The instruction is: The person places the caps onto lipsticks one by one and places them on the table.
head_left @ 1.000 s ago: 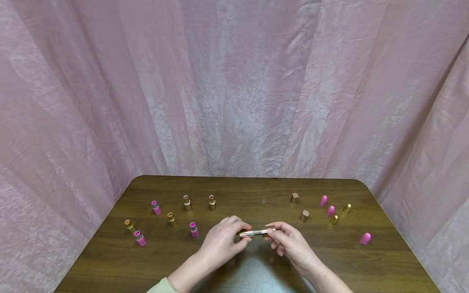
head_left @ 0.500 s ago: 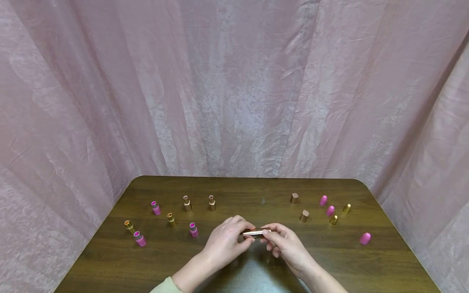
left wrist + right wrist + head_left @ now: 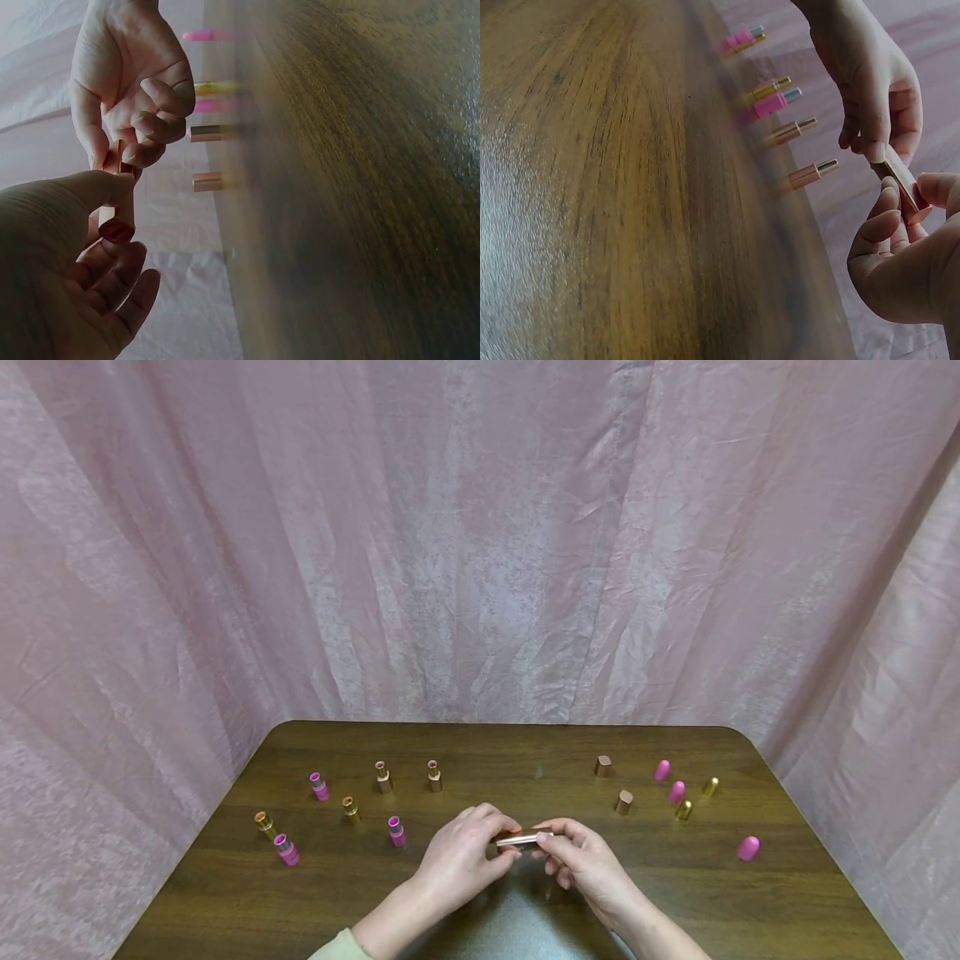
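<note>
Over the front middle of the table, both hands hold one rose-gold lipstick tube point(image 3: 517, 841) lying sideways. My left hand point(image 3: 461, 852) pinches its base end between thumb and fingers. The cap end is pinched by my right hand point(image 3: 583, 857), whose lower fingers curl beneath. Cap and base meet, with no inner tube showing between them. In the left wrist view, the flat end of the lipstick tube point(image 3: 117, 229) faces the camera. The right wrist view shows the lipstick tube point(image 3: 901, 184) bridging the fingertips of both hands.
Several open lipstick tubes stand at the left: rose-gold tubes point(image 3: 435, 778), pink tubes point(image 3: 396, 833) and gold tubes point(image 3: 351, 811). Loose caps stand at the right: rose-gold caps point(image 3: 624, 802), pink caps point(image 3: 747, 849) and gold caps point(image 3: 710, 787). A pink curtain point(image 3: 480, 568) hangs behind the wooden table point(image 3: 525, 752).
A second ago the narrow inner tube showed between cap and base. My right hand has moved left, bringing the cap against the base; the last half second shows almost no motion.
</note>
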{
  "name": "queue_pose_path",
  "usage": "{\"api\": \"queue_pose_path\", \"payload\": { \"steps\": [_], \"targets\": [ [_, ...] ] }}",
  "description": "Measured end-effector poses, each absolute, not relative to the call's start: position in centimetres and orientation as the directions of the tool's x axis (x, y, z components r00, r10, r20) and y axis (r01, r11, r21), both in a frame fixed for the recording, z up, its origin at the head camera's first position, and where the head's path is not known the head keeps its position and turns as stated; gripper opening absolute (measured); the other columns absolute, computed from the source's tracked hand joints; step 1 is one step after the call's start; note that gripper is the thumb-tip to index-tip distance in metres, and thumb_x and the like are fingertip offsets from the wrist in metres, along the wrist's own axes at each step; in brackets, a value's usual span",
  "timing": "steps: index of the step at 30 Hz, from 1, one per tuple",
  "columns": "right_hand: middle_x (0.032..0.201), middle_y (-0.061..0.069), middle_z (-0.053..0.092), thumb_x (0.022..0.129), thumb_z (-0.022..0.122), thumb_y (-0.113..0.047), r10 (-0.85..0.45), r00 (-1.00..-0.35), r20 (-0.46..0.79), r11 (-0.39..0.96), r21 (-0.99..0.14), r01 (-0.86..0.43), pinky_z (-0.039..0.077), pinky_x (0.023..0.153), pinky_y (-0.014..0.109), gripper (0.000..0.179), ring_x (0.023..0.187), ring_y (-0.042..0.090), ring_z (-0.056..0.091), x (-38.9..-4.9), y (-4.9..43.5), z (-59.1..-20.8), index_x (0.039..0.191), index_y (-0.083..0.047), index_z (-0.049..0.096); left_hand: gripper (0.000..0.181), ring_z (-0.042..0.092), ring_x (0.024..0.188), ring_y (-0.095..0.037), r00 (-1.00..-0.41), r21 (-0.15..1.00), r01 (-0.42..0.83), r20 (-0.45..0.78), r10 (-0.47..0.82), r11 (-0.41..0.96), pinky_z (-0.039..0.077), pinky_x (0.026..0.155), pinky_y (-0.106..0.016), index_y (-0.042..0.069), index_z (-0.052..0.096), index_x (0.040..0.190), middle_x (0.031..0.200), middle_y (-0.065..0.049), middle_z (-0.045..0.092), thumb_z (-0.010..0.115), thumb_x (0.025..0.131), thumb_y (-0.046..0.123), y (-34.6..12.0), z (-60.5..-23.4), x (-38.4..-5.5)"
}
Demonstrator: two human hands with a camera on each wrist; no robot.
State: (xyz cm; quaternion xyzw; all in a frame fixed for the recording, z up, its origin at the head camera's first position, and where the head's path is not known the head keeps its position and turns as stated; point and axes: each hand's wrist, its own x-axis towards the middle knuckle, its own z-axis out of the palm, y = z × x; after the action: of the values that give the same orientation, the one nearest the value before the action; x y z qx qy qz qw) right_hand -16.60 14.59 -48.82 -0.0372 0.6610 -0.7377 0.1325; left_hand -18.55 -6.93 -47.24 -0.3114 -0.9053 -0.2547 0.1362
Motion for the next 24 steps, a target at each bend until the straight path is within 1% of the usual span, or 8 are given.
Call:
{"api": "queue_pose_path", "payload": {
  "steps": [5,6,8,13,15,18,22,24],
  "targets": [
    [0.091,0.009,0.068,0.097,0.069,-0.018,-0.231,-0.968,-0.095,0.003,-0.995,0.097,0.040,0.054,0.019,0.035,0.069,0.011,0.054,-16.6,14.7,-48.8,0.121,0.005,0.060,0.021,0.052,0.083,-0.001,-0.802,0.439,0.597,0.363,0.475,0.671,0.046,0.068,-0.021,0.027,0.073,0.100,0.089,0.017,0.061,0.084,0.084,0.034,-6.9,-47.5,-18.5],
    [0.090,0.010,0.067,0.097,0.070,-0.019,-0.231,-0.969,-0.082,0.034,-0.997,0.076,0.040,0.054,0.019,0.034,0.069,0.011,0.055,-16.6,14.7,-48.7,0.120,0.004,0.061,0.020,0.052,0.083,0.000,-0.808,0.453,0.588,0.352,0.472,0.670,0.046,0.068,-0.021,0.028,0.073,0.100,0.089,0.018,0.060,0.083,0.084,0.035,-6.9,-47.5,-18.5],
    [0.090,0.010,0.068,0.096,0.071,-0.018,-0.241,-0.970,-0.038,0.089,-0.996,0.017,0.044,0.057,0.020,0.032,0.071,0.012,0.057,-16.6,14.8,-48.7,0.118,0.002,0.063,0.019,0.052,0.083,0.000,-0.819,0.473,0.573,0.330,0.469,0.669,0.046,0.068,-0.021,0.029,0.074,0.100,0.088,0.019,0.060,0.083,0.085,0.037,-6.9,-47.7,-18.5],
    [0.087,0.004,0.067,0.094,0.074,-0.015,-0.264,-0.959,0.106,0.209,-0.964,-0.165,0.050,0.066,0.025,0.025,0.073,0.011,0.060,-16.4,14.8,-48.7,0.114,-0.002,0.066,0.017,0.054,0.083,-0.001,-0.814,0.452,0.581,0.319,0.486,0.677,0.046,0.068,-0.021,0.031,0.076,0.099,0.090,0.020,0.062,0.083,0.084,0.036,-6.7,-48.0,-18.4],
    [0.087,0.002,0.066,0.093,0.075,-0.016,-0.269,-0.953,0.137,0.253,-0.945,-0.207,0.050,0.065,0.024,0.024,0.072,0.010,0.059,-16.4,14.9,-48.6,0.113,-0.005,0.067,0.017,0.054,0.083,-0.001,-0.806,0.436,0.592,0.329,0.493,0.677,0.046,0.068,-0.021,0.031,0.076,0.098,0.092,0.019,0.063,0.084,0.083,0.035,-6.6,-48.1,-18.5],
    [0.090,0.001,0.066,0.093,0.076,-0.019,-0.286,-0.946,0.151,0.296,-0.925,-0.237,0.050,0.066,0.025,0.024,0.074,0.010,0.060,-16.5,15.2,-48.2,0.113,-0.007,0.069,0.017,0.054,0.082,-0.002,-0.803,0.434,0.596,0.330,0.496,0.676,0.046,0.067,-0.021,0.030,0.076,0.098,0.094,0.017,0.064,0.084,0.083,0.033,-6.3,-48.3,-18.6],
    [0.093,0.000,0.069,0.095,0.074,-0.021,-0.294,-0.942,0.160,0.341,-0.903,-0.260,0.050,0.066,0.026,0.025,0.076,0.012,0.060,-16.7,16.2,-47.5,0.115,-0.008,0.070,0.018,0.052,0.081,0.000,-0.819,0.453,0.573,0.295,0.491,0.683,0.044,0.065,-0.020,0.029,0.075,0.100,0.095,0.017,0.064,0.084,0.085,0.034,-5.8,-48.4,-19.1],
    [0.093,0.002,0.070,0.095,0.073,-0.021,-0.273,-0.948,0.163,0.359,-0.897,-0.258,0.050,0.066,0.026,0.025,0.076,0.012,0.060,-16.9,17.0,-47.2,0.116,-0.008,0.071,0.019,0.051,0.080,0.000,-0.831,0.470,0.554,0.273,0.484,0.687,0.044,0.065,-0.021,0.029,0.075,0.101,0.094,0.017,0.064,0.084,0.085,0.033,-5.6,-48.5,-19.5]
  ]
}}
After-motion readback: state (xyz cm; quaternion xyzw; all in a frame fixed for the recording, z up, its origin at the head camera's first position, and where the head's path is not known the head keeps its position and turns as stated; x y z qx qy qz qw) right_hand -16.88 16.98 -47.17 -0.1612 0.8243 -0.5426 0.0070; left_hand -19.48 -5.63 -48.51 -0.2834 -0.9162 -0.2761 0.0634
